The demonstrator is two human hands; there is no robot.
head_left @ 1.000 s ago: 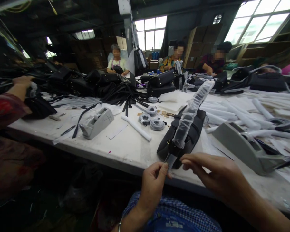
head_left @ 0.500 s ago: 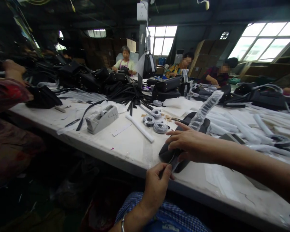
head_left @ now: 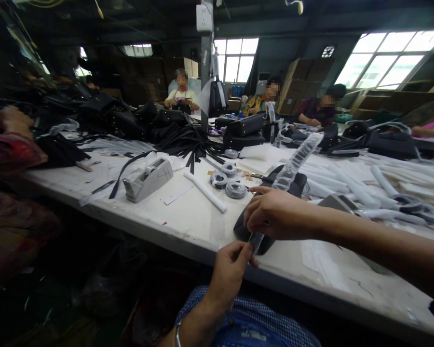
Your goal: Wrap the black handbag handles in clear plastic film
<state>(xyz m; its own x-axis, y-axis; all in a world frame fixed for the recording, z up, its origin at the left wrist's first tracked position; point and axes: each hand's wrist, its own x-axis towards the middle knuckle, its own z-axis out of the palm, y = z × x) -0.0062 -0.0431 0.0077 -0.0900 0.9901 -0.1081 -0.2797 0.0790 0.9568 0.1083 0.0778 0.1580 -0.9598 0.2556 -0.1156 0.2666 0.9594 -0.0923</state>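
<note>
A black handbag (head_left: pixel 242 225) lies on the work table, close to its front edge. From its far side a handle wrapped in clear film (head_left: pixel 298 161) sticks up and to the right. On the near side, a film-wrapped strap end (head_left: pixel 256 242) shows between my hands. My left hand (head_left: pixel 229 270) is closed in a pinch on this end, just off the table edge. Curled over the bag from the right, my right hand (head_left: pixel 271 212) has its fingers closed at the same strap, just above the left; its fingertips are partly hidden.
A grey tape dispenser (head_left: pixel 148 180) stands left on the table (head_left: pixel 188 219), with a white foam tube (head_left: pixel 205 193) and coiled wrapped straps (head_left: pixel 235 189) nearby. Another dispenser (head_left: pixel 338 205) is beside my right forearm. White tubes (head_left: pixel 358 185) and black bags surround these. Co-workers sit opposite and left.
My right hand's fingers, spread over the bag before, have curled in and closed down at the strap near my left hand. The whole view has shifted slightly.
</note>
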